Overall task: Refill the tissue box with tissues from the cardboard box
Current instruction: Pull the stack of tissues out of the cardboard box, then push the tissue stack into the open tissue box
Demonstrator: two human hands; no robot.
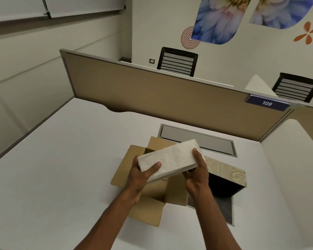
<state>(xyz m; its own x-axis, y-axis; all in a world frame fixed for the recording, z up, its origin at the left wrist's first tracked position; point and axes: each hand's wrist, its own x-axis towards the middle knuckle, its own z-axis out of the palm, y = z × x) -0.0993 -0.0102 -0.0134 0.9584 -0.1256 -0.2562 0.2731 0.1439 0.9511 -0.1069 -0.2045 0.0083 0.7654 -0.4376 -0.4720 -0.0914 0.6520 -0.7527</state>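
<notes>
We have both bare forearms reaching forward from below. Our left hand (143,175) is cupped palm up, thumb lying across the top, fingers curled underneath. Our right hand (197,170) clamps from the other end, thumb pointing up, fingers tucked below.

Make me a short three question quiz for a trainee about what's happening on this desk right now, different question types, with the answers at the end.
1. True or false: the stack of tissues is held by both the left hand and the right hand.
2. Multiple choice: the open tissue box lies where relative to the cardboard box? A) on the person's left B) on the person's right C) inside it
3. Fill in: the blue tag on the partition reads ___.

Key
1. True; the fingers of each hand grip one end, above the cardboard box.
2. B
3. 109
</notes>
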